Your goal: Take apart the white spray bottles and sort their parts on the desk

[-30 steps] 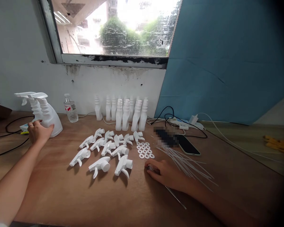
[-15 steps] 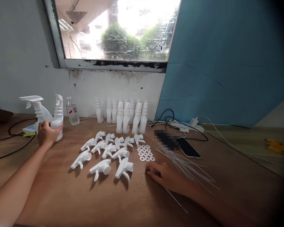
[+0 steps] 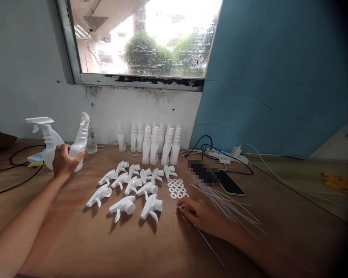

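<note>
My left hand [image 3: 64, 160] is wrapped round the body of a white spray bottle [image 3: 80, 141], which tilts to the right with its trigger head on. Behind that hand stands another white spray bottle [image 3: 48, 143], also with its head. My right hand [image 3: 201, 214] rests low on the table, fingers closed on a thin pale rod [image 3: 210, 245] that sticks out toward the lower right. Its upper end is mostly hidden by the fingers. Several white trigger heads [image 3: 133, 185] lie between my hands. Close to my right fingertips are several white ring washers [image 3: 177, 190].
Several headless white bottles [image 3: 155, 144] stand by the wall. A clear water bottle [image 3: 92, 143] is partly behind the held spray bottle. Thin white tubes [image 3: 226, 204], a phone [image 3: 232, 183], cables and a power strip [image 3: 229, 155] lie at the right.
My left hand has moved to the right with the spray bottle, which now leans and partly covers the water bottle. My right hand has hardly moved.
</note>
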`<move>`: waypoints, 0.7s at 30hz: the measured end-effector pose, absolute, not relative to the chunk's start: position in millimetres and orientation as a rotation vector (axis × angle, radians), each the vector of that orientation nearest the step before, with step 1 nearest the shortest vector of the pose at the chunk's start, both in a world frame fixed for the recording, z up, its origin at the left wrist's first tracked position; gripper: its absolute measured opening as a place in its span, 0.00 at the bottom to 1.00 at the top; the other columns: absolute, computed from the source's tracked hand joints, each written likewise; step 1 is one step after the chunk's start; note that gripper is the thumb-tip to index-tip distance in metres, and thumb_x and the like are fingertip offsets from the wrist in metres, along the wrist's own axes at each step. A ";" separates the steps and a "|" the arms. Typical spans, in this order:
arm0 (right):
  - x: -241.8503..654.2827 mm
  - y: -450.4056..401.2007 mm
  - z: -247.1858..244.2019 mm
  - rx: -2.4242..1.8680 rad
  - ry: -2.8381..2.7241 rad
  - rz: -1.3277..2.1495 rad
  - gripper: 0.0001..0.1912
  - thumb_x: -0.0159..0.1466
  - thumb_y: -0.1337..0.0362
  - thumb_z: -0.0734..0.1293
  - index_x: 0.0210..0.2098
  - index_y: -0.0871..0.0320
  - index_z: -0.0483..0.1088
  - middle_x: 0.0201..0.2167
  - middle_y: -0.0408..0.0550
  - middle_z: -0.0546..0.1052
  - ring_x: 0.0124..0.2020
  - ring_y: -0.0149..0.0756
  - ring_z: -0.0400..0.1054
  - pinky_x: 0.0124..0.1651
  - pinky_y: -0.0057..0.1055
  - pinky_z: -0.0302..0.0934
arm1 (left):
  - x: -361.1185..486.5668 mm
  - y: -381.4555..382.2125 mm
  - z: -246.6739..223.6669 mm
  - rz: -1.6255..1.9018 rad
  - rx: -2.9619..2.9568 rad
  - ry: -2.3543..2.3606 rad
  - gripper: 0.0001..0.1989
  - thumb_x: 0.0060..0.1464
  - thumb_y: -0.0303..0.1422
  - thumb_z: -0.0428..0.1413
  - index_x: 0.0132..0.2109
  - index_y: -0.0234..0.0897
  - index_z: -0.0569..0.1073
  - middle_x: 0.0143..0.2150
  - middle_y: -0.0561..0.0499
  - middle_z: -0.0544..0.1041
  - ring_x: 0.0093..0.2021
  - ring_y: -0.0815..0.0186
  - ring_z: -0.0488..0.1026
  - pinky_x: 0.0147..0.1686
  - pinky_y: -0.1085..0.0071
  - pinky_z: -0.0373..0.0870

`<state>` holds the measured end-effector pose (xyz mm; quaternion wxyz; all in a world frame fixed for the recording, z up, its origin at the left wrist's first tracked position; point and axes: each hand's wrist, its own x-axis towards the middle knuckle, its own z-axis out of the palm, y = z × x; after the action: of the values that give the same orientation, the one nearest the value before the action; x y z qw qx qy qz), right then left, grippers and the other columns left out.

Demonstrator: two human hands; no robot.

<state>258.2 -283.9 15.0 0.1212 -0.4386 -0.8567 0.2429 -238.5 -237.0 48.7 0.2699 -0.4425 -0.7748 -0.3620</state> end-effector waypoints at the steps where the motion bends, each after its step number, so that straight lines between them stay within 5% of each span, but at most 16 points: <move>1: 258.3 -283.6 14.8 -1.279 -2.497 0.712 0.15 0.67 0.56 0.56 0.45 0.55 0.67 0.21 0.40 0.71 0.22 0.28 0.62 0.28 0.24 0.50 | -234.2 -237.7 50.5 -0.975 -1.201 -2.088 0.22 0.50 0.49 0.53 0.45 0.36 0.65 0.46 0.46 0.68 0.46 0.58 0.69 0.37 0.69 0.64; 21: 259.2 -282.0 13.3 -1.254 -2.396 0.548 0.16 0.67 0.54 0.56 0.38 0.56 0.70 0.18 0.41 0.68 0.20 0.28 0.58 0.28 0.26 0.51 | -178.4 -253.0 62.1 -0.974 -1.545 -1.983 0.26 0.57 0.46 0.49 0.58 0.37 0.57 0.51 0.44 0.72 0.44 0.55 0.73 0.38 0.68 0.64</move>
<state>259.2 -282.0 13.3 0.1899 -0.4463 -0.8525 0.1948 -178.4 -253.0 62.1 0.2213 -0.5589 -0.7174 -0.3522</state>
